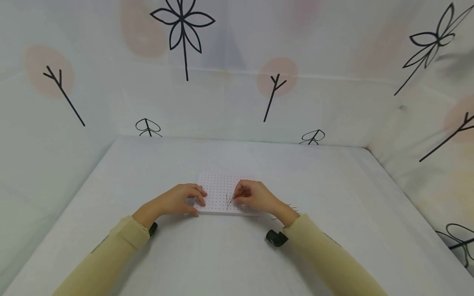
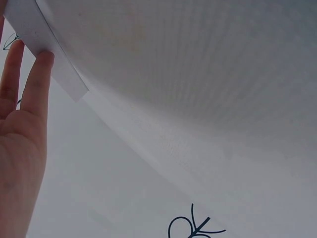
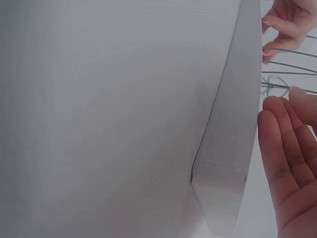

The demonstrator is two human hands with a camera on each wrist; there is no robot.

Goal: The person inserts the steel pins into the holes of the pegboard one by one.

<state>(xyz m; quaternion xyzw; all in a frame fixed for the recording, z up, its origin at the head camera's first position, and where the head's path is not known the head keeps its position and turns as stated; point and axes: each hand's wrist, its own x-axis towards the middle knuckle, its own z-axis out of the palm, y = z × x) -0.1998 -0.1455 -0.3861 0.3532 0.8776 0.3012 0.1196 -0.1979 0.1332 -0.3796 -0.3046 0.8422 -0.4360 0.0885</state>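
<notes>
A white pegboard (image 1: 216, 192), dotted with rows of small holes, lies flat at the middle of the table. Several thin sticks (image 1: 228, 204) stand up from it at a slant, a little left of the right hand. My left hand (image 1: 182, 199) holds the board's left front corner, fingertips over the top and thumb (image 2: 37, 74) against the front side. Over the board's right half, my right hand (image 1: 255, 196) pinches a thin stick (image 3: 309, 91) between thumb and index finger. The lower end of that stick is hidden by the fingers.
More thin sticks (image 1: 293, 207) lie on the white table (image 1: 218, 255) to the right of the board, partly behind the right wrist. A dark wrist camera (image 1: 276, 238) sits under the right forearm. Behind the table hangs a pale cloth (image 1: 229, 107) with plant drawings.
</notes>
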